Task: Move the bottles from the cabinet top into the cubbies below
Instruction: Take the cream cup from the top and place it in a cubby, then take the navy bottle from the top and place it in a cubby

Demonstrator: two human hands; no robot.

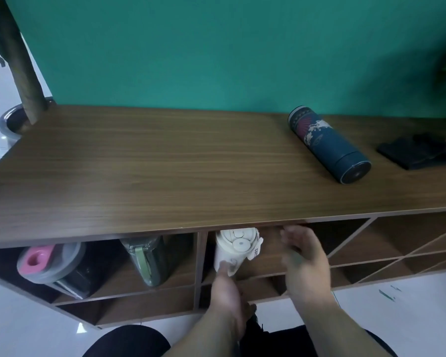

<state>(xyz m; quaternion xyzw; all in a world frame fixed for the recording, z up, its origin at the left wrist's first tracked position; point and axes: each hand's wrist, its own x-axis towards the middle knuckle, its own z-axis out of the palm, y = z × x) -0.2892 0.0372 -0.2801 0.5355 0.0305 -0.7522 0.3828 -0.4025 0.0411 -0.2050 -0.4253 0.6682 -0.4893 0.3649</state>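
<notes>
**White bottle in the middle cubby, blue one on top**

The left hand (pixel 227 292) reaches into the middle cubby (pixel 268 256), fingers touching the lower body of the white bottle (pixel 236 247) standing there. The right hand (pixel 303 256) hovers just beside it, fingers spread and blurred, holding nothing. In the left cubby (pixel 108 274) stand a pink-lidded tumbler (pixel 47 261) and a dark green bottle (pixel 150 258). A blue patterned bottle (pixel 327 144) lies on its side on the cabinet top (pixel 152 163), near a black cloth (pixel 417 150)
</notes>
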